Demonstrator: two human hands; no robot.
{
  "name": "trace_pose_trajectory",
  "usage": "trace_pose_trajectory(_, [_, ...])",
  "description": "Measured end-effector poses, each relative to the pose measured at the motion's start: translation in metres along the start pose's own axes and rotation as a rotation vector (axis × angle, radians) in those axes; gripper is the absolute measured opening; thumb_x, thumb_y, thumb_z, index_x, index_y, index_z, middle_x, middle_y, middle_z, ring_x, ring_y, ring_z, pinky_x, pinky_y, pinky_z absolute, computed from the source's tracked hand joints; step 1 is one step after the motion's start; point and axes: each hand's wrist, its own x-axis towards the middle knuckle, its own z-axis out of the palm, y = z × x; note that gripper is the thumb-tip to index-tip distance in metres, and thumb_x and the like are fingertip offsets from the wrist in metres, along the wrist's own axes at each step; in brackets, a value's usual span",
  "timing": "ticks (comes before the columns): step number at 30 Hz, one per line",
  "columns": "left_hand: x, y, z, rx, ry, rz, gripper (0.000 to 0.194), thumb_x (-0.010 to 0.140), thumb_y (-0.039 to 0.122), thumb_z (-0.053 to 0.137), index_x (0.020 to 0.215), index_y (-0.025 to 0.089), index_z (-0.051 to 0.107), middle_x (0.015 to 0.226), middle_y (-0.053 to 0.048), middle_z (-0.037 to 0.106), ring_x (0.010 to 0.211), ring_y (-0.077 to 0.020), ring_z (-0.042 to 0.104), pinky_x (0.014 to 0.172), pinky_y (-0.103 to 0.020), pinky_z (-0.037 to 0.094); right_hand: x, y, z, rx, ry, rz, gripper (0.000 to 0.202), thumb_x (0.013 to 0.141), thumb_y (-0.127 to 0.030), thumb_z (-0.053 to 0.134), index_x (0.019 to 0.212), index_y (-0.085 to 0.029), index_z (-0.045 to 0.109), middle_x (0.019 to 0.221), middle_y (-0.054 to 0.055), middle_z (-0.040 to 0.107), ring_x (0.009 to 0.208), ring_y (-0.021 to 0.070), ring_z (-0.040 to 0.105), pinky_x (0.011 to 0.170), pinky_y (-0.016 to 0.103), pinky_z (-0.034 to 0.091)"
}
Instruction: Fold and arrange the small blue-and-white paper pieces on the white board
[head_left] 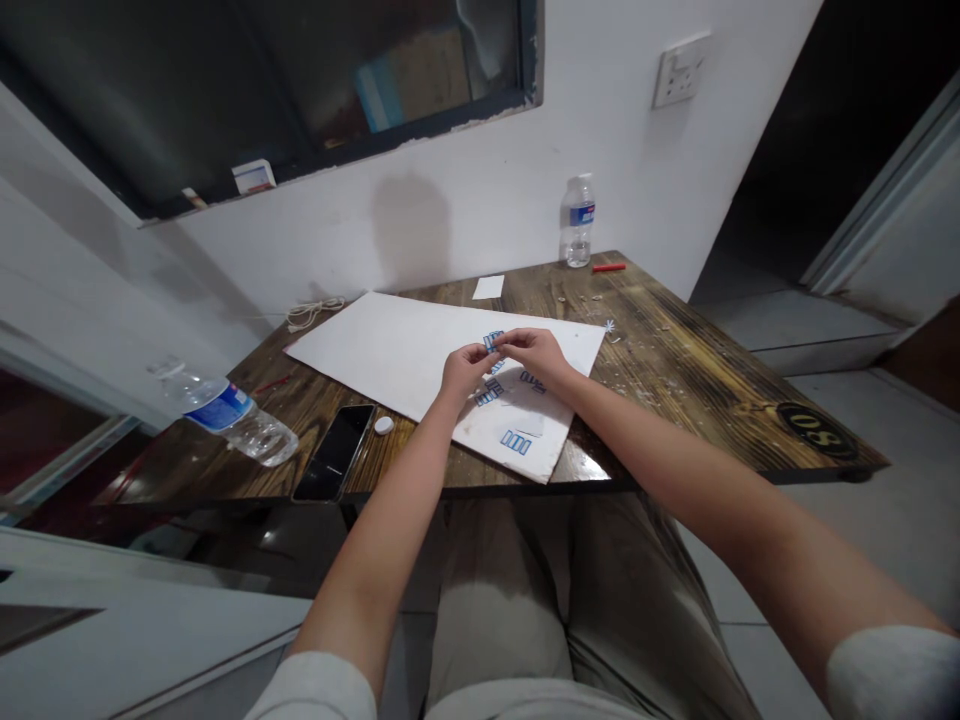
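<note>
A large white board (405, 345) lies at a slant on the dark wooden table. Several small blue-and-white pieces rest on its right part, one of them a striped piece (515, 441) near the front corner. My left hand (465, 372) and my right hand (534, 352) meet above the board, fingertips pinched together. Between them is a small blue-and-white piece (493, 341), partly hidden by the fingers. Both hands are closed on it, as far as the view shows.
A plastic bottle (232, 412) lies at the table's left, beside a black phone (334, 452) and a white cap (383, 425). Another bottle (579, 222) stands at the back by a red pen (608, 267). A white paper (488, 288) and a coiled cable (315, 311) lie along the wall.
</note>
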Motion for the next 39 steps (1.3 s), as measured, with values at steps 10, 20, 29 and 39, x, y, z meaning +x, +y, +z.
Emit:
trace_pose_trajectory(10, [0.0, 0.002, 0.001, -0.039, 0.014, -0.034, 0.032, 0.062, 0.043, 0.078, 0.07, 0.016, 0.064, 0.064, -0.002, 0.064, 0.057, -0.0114, 0.056, 0.049, -0.021, 0.039, 0.001, -0.003, -0.002, 0.039, -0.071, 0.03, 0.024, 0.066, -0.035, 0.07, 0.082, -0.017, 0.075, 0.076, 0.004, 0.072, 0.069, 0.0166, 0.063, 0.071, 0.031, 0.051])
trace_pose_trajectory(20, [0.009, -0.008, -0.006, -0.093, 0.265, -0.102, 0.021, 0.067, 0.035, 0.07, 0.071, 0.017, 0.06, 0.074, -0.003, 0.069, 0.059, -0.0099, 0.057, 0.05, -0.019, 0.036, 0.003, -0.009, -0.021, -0.488, -0.438, -0.19, 0.032, 0.064, -0.038, 0.085, 0.09, -0.022, 0.075, 0.102, 0.008, 0.063, 0.09, 0.0209, 0.06, 0.083, 0.035, 0.05])
trace_pose_trajectory(29, [0.013, -0.017, -0.007, -0.152, 0.291, -0.11, 0.022, 0.065, 0.034, 0.07, 0.074, 0.018, 0.058, 0.069, 0.0, 0.064, 0.051, -0.0067, 0.046, 0.042, -0.016, 0.029, -0.001, -0.004, -0.023, -0.778, -0.688, -0.26, 0.048, 0.066, -0.045, 0.084, 0.11, -0.028, 0.074, 0.113, 0.009, 0.064, 0.106, 0.0287, 0.052, 0.096, 0.042, 0.041])
trace_pose_trajectory(39, [0.013, -0.017, -0.006, -0.144, 0.276, -0.096, 0.023, 0.066, 0.035, 0.069, 0.074, 0.018, 0.056, 0.067, 0.002, 0.06, 0.049, -0.006, 0.043, 0.04, -0.016, 0.026, -0.001, -0.001, -0.016, -0.836, -0.636, -0.307, 0.034, 0.074, -0.038, 0.079, 0.106, -0.026, 0.076, 0.11, 0.01, 0.066, 0.101, 0.0275, 0.054, 0.089, 0.04, 0.043])
